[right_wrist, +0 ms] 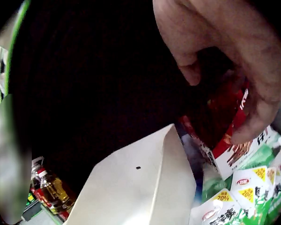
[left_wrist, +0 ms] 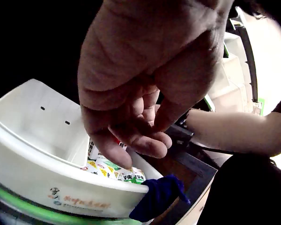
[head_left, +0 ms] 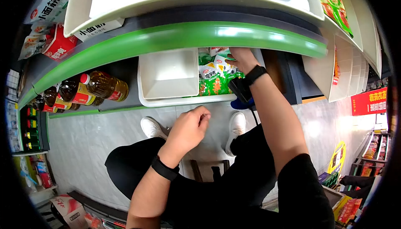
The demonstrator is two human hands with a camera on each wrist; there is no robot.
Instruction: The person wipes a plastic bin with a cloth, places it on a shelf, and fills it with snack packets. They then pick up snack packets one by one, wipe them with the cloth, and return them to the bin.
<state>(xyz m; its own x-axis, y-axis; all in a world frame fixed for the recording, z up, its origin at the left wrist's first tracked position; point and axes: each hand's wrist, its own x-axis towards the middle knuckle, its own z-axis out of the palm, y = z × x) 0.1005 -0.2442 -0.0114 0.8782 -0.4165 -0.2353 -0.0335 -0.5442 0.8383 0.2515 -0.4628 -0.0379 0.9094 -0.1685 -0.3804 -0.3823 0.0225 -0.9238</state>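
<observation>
In the head view, the right hand (head_left: 240,58) reaches up under the green shelf edge (head_left: 179,37) near the centre top of the frame, into a white bin (head_left: 167,100) that sits on the shelf. The right wrist view shows its fingers (right_wrist: 257,122) curled round a red and white snack packet (right_wrist: 229,140) at the right of that frame, pinching it just above the green and white snack packets (head_left: 215,80) piled in the right part of the bin. A white divider (right_wrist: 136,187) rises at the lower middle of the wrist view, beside the pile. The left hand (head_left: 188,129) hangs in the middle of the head frame, in front of the bin and apart from it, fingers loosely curled and holding nothing; the left wrist view shows the same relaxed curl above the bin's rim. Bottles of oil (head_left: 104,86) lie on the shelf at the left of the frame, well apart from both hands.
</observation>
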